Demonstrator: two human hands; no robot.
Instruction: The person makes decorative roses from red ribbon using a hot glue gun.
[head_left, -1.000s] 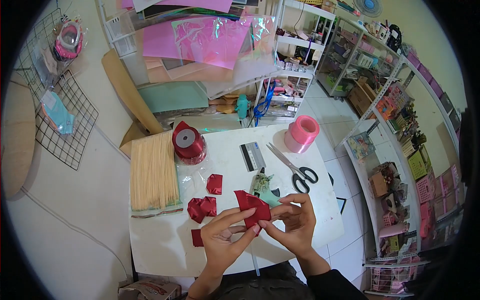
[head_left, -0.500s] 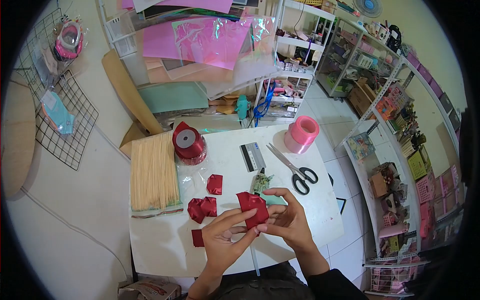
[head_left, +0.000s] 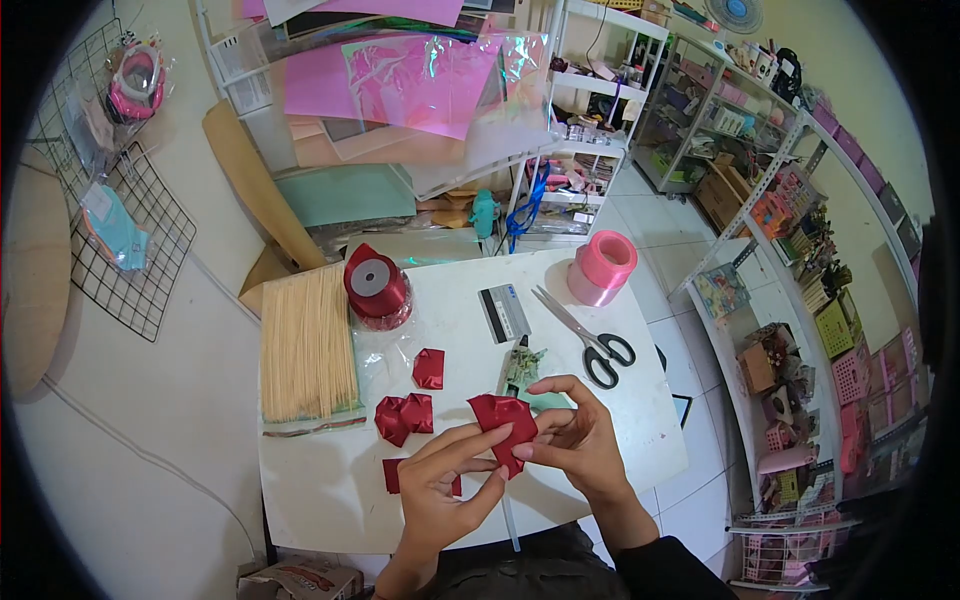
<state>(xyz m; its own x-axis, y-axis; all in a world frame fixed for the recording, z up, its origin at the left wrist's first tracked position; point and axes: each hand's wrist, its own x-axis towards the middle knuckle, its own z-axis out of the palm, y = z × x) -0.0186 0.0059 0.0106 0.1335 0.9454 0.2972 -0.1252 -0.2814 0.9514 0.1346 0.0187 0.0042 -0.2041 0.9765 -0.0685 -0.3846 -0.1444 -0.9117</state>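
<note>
A folded piece of red satin ribbon [head_left: 506, 418] is held up over the white table between both hands. My right hand [head_left: 585, 445] pinches its right side between thumb and fingers. My left hand [head_left: 440, 495] has its fingertips against the ribbon's left and lower edges. Partly hidden behind the hands lies a mint-green glue gun [head_left: 550, 401], with a translucent glue stick [head_left: 511, 525] showing below. Left of the hands are folded red ribbon pieces [head_left: 404, 417], a single red piece [head_left: 429, 369] and flat red squares [head_left: 392, 476] partly covered by my left hand.
On the white table [head_left: 330, 500] stand a red ribbon roll [head_left: 380, 290] and pink ribbon rolls [head_left: 603, 268]. Black-handled scissors [head_left: 600, 350], a grey card [head_left: 505, 313] and a pack of bamboo sticks [head_left: 308, 345] lie around. Loaded shelves [head_left: 790, 300] line the right.
The red ribbon has turned in my fingers, showing a longer face and a point at the bottom. My left hand has shifted slightly lower and its thumb has moved a little away from the right thumb.
</note>
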